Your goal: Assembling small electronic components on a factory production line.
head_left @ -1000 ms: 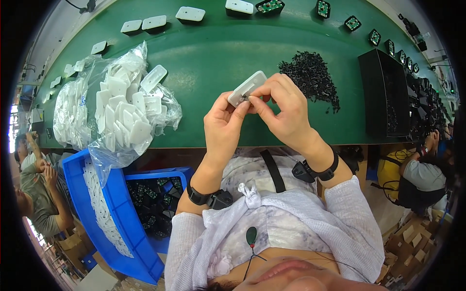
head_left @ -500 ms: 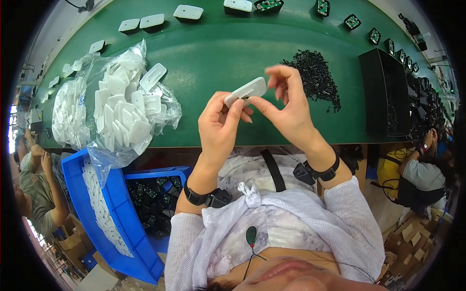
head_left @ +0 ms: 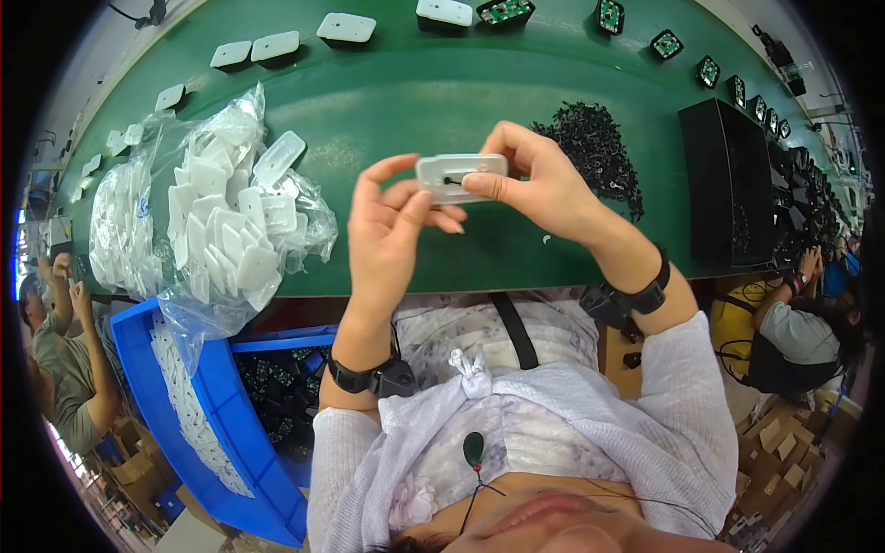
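Note:
Above the table's near edge, a white plastic cover (head_left: 433, 170) is turned with its hollow inner face toward me. A small black piece (head_left: 451, 181) sits on that inner face, near the middle. My right hand (head_left: 544, 189) is closed on the cover's right end, thumb pressed on the inner face and fingers behind it. At the left end, the thumb and index finger of my left hand (head_left: 392, 217) touch the cover's corners, while its other fingers curl loosely below. Beyond my right hand lies a pile of small black parts (head_left: 590, 147).
A clear plastic bag of white covers (head_left: 217, 207) lies at left on the green table (head_left: 369, 101). Black housings with circuit boards (head_left: 505, 11) line the far edge. A black box (head_left: 728, 184) stands at right. Blue bins (head_left: 244, 415) sit below left; other people work at both sides.
The cover has turned from tilted to nearly level, its inner face now toward me. My right hand has closed on its right end, and my left hand's grip has loosened and shifted left.

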`<action>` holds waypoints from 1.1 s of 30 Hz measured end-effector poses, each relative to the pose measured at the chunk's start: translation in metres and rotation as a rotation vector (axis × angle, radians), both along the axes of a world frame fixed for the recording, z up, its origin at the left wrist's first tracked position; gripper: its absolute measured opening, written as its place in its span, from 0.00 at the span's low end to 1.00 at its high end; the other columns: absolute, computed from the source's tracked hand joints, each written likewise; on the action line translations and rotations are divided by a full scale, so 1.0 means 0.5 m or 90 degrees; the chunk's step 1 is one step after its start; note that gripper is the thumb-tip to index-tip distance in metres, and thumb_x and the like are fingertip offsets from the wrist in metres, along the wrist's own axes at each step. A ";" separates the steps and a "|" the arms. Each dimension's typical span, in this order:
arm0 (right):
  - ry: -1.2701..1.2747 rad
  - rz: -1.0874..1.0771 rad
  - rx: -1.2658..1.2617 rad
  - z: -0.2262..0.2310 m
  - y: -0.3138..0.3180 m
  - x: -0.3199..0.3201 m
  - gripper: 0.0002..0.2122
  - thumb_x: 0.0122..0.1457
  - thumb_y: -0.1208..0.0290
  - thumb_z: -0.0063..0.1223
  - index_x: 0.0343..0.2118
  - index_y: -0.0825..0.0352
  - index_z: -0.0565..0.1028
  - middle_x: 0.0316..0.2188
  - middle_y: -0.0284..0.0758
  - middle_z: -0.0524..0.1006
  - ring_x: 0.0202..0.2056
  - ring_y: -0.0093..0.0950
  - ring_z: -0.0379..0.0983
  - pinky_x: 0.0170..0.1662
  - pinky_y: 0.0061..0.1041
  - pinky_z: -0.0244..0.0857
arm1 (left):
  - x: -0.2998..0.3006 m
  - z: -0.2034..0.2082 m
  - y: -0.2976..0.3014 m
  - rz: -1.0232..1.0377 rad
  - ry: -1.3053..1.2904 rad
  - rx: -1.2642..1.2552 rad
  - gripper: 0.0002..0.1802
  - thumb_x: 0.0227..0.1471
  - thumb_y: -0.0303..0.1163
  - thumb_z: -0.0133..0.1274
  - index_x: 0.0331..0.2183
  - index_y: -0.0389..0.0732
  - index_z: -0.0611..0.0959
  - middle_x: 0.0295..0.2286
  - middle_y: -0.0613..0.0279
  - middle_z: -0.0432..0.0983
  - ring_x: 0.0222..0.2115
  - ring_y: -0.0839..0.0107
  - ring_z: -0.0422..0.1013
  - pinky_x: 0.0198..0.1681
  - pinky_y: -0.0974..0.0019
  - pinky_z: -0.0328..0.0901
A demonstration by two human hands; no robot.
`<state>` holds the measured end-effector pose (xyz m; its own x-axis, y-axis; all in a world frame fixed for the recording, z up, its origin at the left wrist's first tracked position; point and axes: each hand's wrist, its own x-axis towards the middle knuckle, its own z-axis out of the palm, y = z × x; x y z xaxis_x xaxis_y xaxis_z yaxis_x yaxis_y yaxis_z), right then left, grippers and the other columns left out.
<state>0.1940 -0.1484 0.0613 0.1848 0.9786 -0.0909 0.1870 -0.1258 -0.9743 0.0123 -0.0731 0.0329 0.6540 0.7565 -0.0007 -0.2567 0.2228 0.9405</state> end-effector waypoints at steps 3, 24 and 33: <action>-0.158 0.069 0.116 0.012 0.061 0.052 0.11 0.55 0.66 0.59 0.38 0.62 0.72 0.32 0.24 0.72 0.36 0.15 0.66 0.35 0.17 0.60 | -0.023 -0.028 0.063 0.084 0.091 0.073 0.10 0.59 0.22 0.44 0.42 0.29 0.67 0.28 0.51 0.76 0.23 0.71 0.73 0.27 0.73 0.69; -0.268 0.128 -0.054 -0.015 0.178 0.193 0.15 0.57 0.68 0.56 0.45 0.65 0.69 0.37 0.38 0.75 0.40 0.27 0.71 0.46 0.26 0.64 | 0.006 -0.061 0.052 0.185 0.545 0.776 0.33 0.38 0.35 0.64 0.46 0.35 0.71 0.39 0.53 0.68 0.41 0.54 0.65 0.42 0.59 0.63; -0.616 0.111 0.167 -0.033 0.110 0.136 0.18 0.52 0.75 0.57 0.47 0.66 0.72 0.44 0.38 0.74 0.48 0.38 0.68 0.52 0.31 0.62 | -0.002 -0.067 0.070 0.139 0.355 0.738 0.26 0.41 0.20 0.58 0.46 0.39 0.74 0.42 0.56 0.73 0.45 0.57 0.67 0.46 0.58 0.62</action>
